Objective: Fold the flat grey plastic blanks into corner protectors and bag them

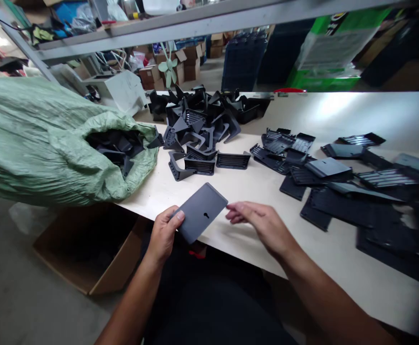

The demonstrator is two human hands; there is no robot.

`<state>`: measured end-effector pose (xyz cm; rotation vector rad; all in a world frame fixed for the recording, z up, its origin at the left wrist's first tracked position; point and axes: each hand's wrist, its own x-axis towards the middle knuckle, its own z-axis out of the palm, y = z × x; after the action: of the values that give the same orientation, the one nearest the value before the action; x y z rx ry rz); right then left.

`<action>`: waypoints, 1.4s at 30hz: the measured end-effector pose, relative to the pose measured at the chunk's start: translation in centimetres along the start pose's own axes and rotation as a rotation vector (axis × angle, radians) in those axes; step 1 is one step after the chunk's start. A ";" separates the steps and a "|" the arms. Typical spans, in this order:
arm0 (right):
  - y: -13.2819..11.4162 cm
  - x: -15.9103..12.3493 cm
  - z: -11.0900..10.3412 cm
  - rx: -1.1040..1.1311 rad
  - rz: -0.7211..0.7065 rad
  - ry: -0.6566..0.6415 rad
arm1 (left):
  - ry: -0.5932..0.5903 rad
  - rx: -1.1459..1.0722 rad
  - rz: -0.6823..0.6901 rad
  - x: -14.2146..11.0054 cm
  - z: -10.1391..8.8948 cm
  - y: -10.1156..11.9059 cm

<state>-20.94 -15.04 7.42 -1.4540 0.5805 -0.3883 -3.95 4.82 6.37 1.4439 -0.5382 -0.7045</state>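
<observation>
My left hand point(164, 234) grips a flat dark grey plastic plate point(200, 212) with a small keyhole slot, held tilted over the near edge of the pale table point(252, 187). My right hand point(263, 224) hovers just right of the plate, fingers loosely stretched toward its corner, holding nothing. Behind the plate lies a heap of black slotted plastic parts point(198, 129). Flat black panels point(338, 182) are spread across the table's right side.
A big green woven sack point(40, 139) lies on the table's left end, its mouth open with black parts inside. A cardboard box point(87, 249) stands on the floor below it. A metal shelf rail point(195, 24) runs overhead; boxes and crates stand behind.
</observation>
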 end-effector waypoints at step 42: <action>0.2 0.3 7.0 -0.275 -0.164 -0.549 | 0.204 -0.720 -0.648 -2.2 -2.2 -0.2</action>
<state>-16.60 -9.48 7.30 -1.7884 0.0713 -0.0230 -3.91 7.91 6.22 0.9637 0.3559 -1.1005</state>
